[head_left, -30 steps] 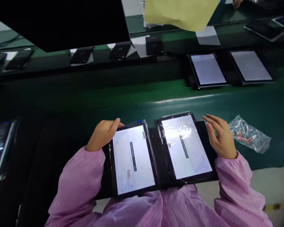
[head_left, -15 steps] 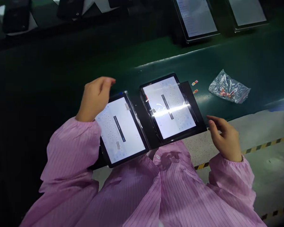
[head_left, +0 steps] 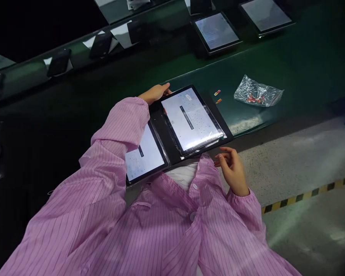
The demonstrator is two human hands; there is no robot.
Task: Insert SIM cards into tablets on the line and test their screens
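Observation:
Two tablets with lit screens lie side by side at the table's near edge. My left hand (head_left: 158,93) reaches across the left tablet (head_left: 149,157) and closes at the far left corner of the right tablet (head_left: 191,119); its fingertips are partly hidden there. My left sleeve covers much of the left tablet. The right tablet rests over a black board or cover (head_left: 220,117) that shows along its right side. Below the near right corner, my right hand (head_left: 232,170) hangs in front of the table, fingers loosely bent and apart, holding nothing.
Two small coloured stickers (head_left: 217,92) lie right of the tablets, near a clear plastic bag (head_left: 257,94) with small red pieces. Farther back are another lit tablet (head_left: 217,31), a second tablet (head_left: 266,15) and dark devices (head_left: 59,62) on white sheets. Yellow-black tape (head_left: 307,194) marks the floor.
My left hand has moved right from above the left tablet to the right tablet's far corner. My right hand has come lower and closer to my body. The view has shifted.

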